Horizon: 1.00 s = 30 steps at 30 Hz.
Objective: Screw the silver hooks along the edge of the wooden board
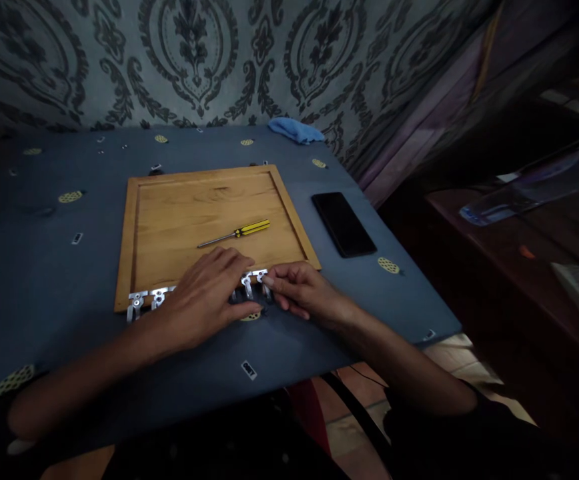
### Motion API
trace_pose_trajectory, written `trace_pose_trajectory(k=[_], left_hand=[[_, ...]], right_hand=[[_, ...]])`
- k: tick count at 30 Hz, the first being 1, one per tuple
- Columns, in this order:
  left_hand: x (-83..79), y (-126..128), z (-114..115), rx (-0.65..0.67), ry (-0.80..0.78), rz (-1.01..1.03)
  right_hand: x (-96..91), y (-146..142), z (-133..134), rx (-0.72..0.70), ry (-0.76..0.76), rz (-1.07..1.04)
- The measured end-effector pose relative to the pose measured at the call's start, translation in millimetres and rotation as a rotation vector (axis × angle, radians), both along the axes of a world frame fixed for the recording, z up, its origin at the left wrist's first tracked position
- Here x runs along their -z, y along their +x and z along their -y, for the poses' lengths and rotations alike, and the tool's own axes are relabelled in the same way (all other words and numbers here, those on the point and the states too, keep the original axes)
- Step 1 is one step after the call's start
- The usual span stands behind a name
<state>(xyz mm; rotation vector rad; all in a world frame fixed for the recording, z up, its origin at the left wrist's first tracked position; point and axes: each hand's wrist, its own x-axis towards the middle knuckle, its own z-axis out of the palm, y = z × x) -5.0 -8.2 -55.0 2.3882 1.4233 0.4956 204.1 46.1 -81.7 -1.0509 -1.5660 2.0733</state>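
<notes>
A shiny metal hook rail (150, 293) with several hooks lies along the near edge of a framed wooden board (169, 213). Across the rail's middle rests my left hand (212, 293), its fingers laid flat over the board's edge and its thumb apart, hiding part of the rail. My right hand (302, 290) is closed in a pinch at the rail's right end, beside the last hook. Whatever is between its fingertips is too small or hidden to make out. On the board, above my left hand, lies a screwdriver (252, 229) with a yellow and black handle.
A black phone (343, 225) lies right of the board on the blue patterned tablecloth (89, 267). At the back is a blue cloth (295, 130), near a patterned curtain (259, 67). Tiny pieces (124, 147) lie at the back left. The table's right edge drops to a tiled floor.
</notes>
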Motion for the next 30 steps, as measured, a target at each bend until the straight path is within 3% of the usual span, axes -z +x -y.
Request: trace_pose_trajectory(k=[8, 30], left_hand=[[0.3, 9, -6, -0.006, -0.121, -0.077], [-4.2, 25, -7, -0.086, -0.158, -0.212]], right_hand=[[-0.3, 0, -2, -0.010, -0.006, -0.008], [1.1, -1, -3, 0.010, -0.018, 0.021]])
